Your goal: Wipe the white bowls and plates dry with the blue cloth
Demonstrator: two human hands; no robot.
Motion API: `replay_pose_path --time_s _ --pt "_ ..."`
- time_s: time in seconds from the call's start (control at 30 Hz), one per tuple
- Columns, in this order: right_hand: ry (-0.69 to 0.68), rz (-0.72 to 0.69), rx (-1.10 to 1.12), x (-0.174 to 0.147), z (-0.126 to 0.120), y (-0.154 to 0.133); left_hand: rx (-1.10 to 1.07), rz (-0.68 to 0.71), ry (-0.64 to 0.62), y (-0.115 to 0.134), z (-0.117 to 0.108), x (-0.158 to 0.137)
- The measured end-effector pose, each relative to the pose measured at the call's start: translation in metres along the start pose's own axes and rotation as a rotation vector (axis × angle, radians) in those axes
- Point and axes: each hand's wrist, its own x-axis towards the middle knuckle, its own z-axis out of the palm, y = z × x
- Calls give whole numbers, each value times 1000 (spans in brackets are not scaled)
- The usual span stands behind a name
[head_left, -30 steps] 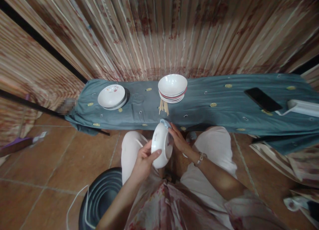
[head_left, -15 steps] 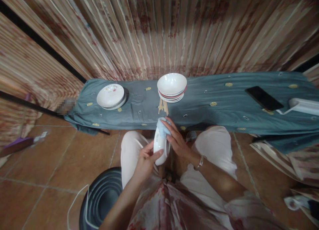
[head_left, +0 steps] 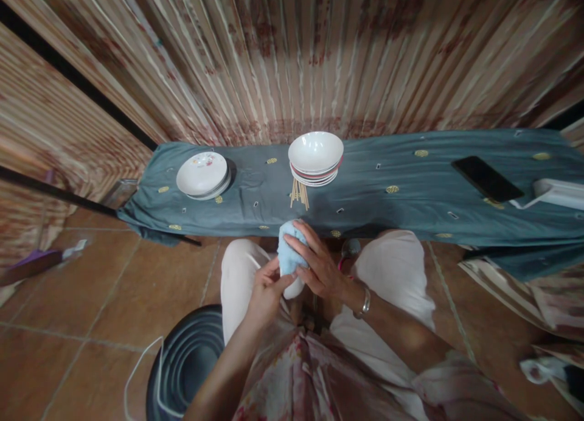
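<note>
Above my lap a white bowl is held tilted on edge, its upper part hidden by a light blue cloth. My left hand grips the bowl's near left side, thumb across it. Over the cloth lies my right hand, fingers bent round it and pressing it against the bowl. Just beyond, on the covered bench, several wooden chopsticks stick out from under a stack of white bowls.
The bench has a teal cloth cover. A stack of floral plates sits at its left, a black phone and a white device at its right. A dark bucket stands on the floor beside my left leg. Behind hangs a striped curtain.
My right hand and the blue cloth have moved down and left over the bowl, covering much more of it. My left hand stays at the bowl's near side.
</note>
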Motion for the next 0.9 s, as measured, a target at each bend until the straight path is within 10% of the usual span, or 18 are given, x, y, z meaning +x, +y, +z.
replay_pose_path --time_s 0.9 --pt "211 406 328 11 4 32 241 83 -28 11 9 -12"
